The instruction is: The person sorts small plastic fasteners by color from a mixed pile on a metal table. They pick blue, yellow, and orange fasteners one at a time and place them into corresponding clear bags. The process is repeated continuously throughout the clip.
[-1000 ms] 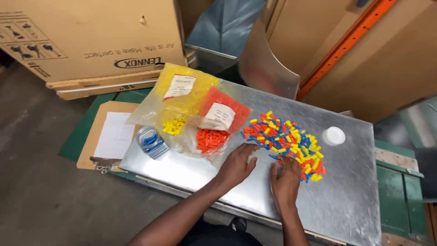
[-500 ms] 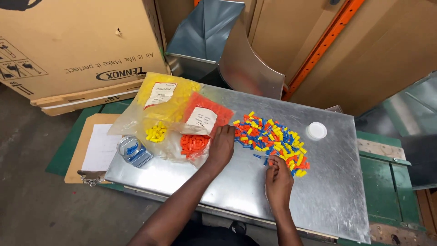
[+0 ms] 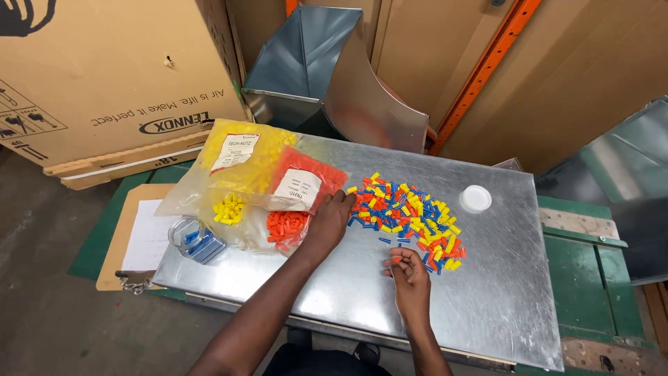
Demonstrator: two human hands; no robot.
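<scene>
On the desk [image 3: 348,278], which is a sheet of grey metal, lies a pile of small connectors [image 3: 407,216] in yellow, blue, red and orange. The left hand [image 3: 328,221] rests at the 9 o'clock edge of this pile, with the fingers bent; it also touches the bag of orange connectors [image 3: 296,202], and I cannot tell if it grips something. The right hand [image 3: 409,273] is at the 6 o'clock side of the pile and pinches one orange connector [image 3: 395,259] between the fingertips. At 9 o'clock from the left hand lies a bag of yellow connectors [image 3: 236,174], and further at 8 o'clock a clear jar [image 3: 195,239] with blue pieces inside lies on its side. A white lid [image 3: 475,198] is at 3 o'clock from the pile, near to it.
</scene>
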